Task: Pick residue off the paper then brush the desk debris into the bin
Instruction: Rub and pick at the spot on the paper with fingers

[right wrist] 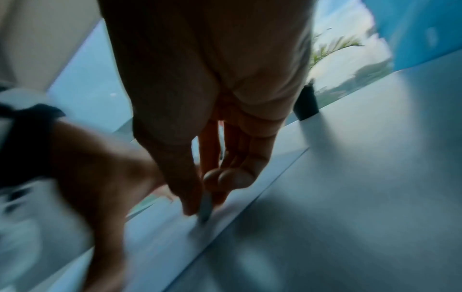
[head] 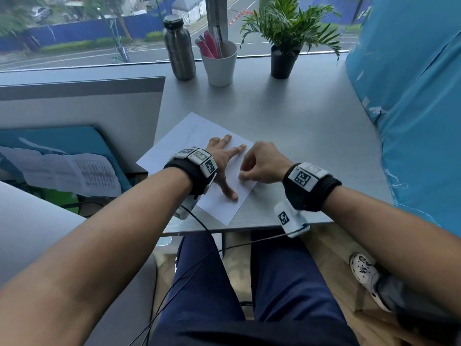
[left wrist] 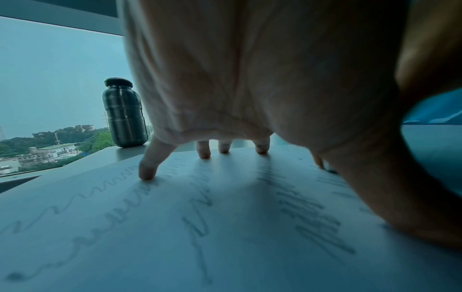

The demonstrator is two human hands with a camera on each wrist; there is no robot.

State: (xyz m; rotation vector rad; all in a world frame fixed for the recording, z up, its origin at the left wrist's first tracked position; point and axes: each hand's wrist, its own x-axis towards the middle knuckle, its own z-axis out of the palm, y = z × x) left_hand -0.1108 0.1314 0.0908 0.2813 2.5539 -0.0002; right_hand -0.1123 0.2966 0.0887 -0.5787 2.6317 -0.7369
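A white sheet of paper [head: 179,143] with pencil scribbles lies askew on the grey desk [head: 299,121], near its front left corner. My left hand [head: 224,156] lies flat on the sheet with fingers spread; in the left wrist view its fingertips [left wrist: 147,171] press the scribbled paper [left wrist: 150,237]. My right hand [head: 252,166] is curled over the sheet's right edge. Blurred in the right wrist view, its thumb and fingers [right wrist: 200,209] pinch a small pale piece [right wrist: 206,205] whose tip touches the paper [right wrist: 175,237]. No bin is in view.
At the back of the desk by the window stand a steel bottle [head: 179,48], a white cup of pens [head: 219,63] and a potted plant [head: 284,58]. A blue plastic-covered wall [head: 411,121] borders the desk's right side. Loose printed sheets [head: 69,173] lie lower down at left.
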